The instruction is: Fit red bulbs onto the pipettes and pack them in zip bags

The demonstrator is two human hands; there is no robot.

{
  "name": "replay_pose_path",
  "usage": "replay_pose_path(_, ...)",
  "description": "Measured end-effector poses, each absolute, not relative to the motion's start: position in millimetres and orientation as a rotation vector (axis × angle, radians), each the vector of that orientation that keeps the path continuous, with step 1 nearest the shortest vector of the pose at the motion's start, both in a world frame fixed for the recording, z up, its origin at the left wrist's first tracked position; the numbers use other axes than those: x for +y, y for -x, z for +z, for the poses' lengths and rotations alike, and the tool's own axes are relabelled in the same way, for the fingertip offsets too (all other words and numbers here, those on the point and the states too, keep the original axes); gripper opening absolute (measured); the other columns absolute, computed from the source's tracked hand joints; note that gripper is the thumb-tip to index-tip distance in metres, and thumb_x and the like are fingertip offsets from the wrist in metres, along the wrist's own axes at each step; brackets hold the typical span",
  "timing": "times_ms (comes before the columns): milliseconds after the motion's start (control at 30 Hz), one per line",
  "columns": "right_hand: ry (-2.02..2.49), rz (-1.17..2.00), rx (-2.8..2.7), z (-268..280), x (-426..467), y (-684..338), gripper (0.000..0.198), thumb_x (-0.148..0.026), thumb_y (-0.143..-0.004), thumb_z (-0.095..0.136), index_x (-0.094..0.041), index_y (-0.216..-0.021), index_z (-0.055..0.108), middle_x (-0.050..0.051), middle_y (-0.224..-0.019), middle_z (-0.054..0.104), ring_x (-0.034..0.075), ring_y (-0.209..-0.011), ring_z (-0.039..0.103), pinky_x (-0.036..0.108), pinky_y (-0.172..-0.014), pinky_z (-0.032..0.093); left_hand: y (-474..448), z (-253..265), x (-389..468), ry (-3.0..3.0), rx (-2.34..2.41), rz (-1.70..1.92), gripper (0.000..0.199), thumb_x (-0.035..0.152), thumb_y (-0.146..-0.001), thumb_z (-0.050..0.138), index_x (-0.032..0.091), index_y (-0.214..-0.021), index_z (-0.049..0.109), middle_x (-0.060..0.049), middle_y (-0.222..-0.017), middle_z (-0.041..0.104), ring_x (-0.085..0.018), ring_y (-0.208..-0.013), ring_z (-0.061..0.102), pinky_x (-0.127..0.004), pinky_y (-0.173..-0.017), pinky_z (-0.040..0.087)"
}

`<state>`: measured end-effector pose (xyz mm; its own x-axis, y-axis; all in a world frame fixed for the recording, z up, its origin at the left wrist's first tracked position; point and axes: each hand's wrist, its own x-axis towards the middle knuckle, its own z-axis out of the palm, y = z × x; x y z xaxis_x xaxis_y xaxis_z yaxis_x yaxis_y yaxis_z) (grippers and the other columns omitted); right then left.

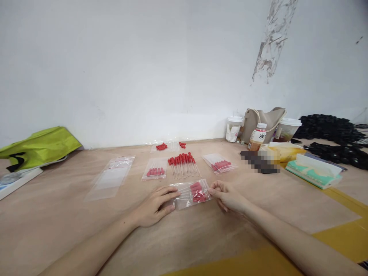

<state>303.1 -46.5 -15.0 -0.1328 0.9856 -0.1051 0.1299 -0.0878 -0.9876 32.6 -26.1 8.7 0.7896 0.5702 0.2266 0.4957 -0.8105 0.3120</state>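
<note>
A clear zip bag (186, 202) lies on the table in front of me, with red-ended thin sticks (198, 191) inside it. My left hand (158, 205) rests on the bag's left end, fingers stretched out and apart. At the bag's right edge, my right hand (225, 195) pinches the plastic between thumb and fingers. Just beyond lies a row of loose thin sticks with red ends (184, 163). Filled bags flank that row, one bag (154, 169) to its left and a bag pile (220, 164) to its right.
Flat clear bags (110, 178) lie at the left, near a yellow-green bag (43, 147). Small red pieces (161, 147) sit by the wall. Cups, a bottle (257, 138), a grey handbag (263, 124), a tissue pack (313, 172) and black items (327, 128) fill the right side.
</note>
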Motion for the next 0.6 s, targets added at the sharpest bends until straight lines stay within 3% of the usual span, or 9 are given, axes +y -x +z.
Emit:
replay_pose_path(100, 1.293, 1.329, -1.418, -17, -45, -305, 0.034, -0.052, -0.07, 0.049, -0.021, -0.075, 0.036, -0.014, -0.032, 0.031, 0.005, -0.021, 0.028, 0.015, -0.025, 0.015, -32, 9, -26, -2.714, 0.815, 0.469, 0.038, 0.031, -0.087, 0.04, 0.027, -0.124, 0.041, -0.005, -0.126, 0.043, -0.02, -0.115, 0.039, -0.039, -0.096, 0.033)
replay_pose_path(300, 1.483, 1.062, -1.473, -13, -44, -309, 0.036, -0.05, -0.068, 0.055, -0.02, -0.083, 0.043, -0.009, -0.045, 0.048, 0.007, -0.026, 0.039, 0.017, -0.025, 0.025, -31, 9, -26, -2.643, 0.797, 0.505, 0.036, 0.03, -0.086, 0.042, 0.027, -0.122, 0.045, -0.005, -0.126, 0.044, -0.02, -0.114, 0.04, -0.037, -0.096, 0.034)
replay_pose_path(433, 1.589, 1.116, -1.578, -8, -43, -305, 0.035, -0.053, -0.067, 0.054, -0.019, -0.068, 0.047, -0.008, -0.033, 0.041, 0.007, -0.024, 0.036, 0.018, -0.024, 0.021, -31, 9, -25, -2.652, 0.75, 0.435, 0.032, 0.03, -0.085, 0.044, 0.03, -0.117, 0.051, -0.002, -0.126, 0.045, -0.02, -0.114, 0.041, -0.037, -0.095, 0.034)
replay_pose_path(600, 1.561, 1.154, -1.578, -5, -42, -297, 0.038, -0.05, -0.062, 0.06, -0.019, -0.054, 0.041, -0.008, -0.03, 0.037, 0.005, -0.025, 0.031, 0.018, -0.027, 0.019, -33, 11, -25, -2.674, 0.719, 0.399, 0.033, 0.03, -0.085, 0.044, 0.031, -0.118, 0.049, -0.001, -0.127, 0.045, -0.02, -0.115, 0.041, -0.039, -0.098, 0.03)
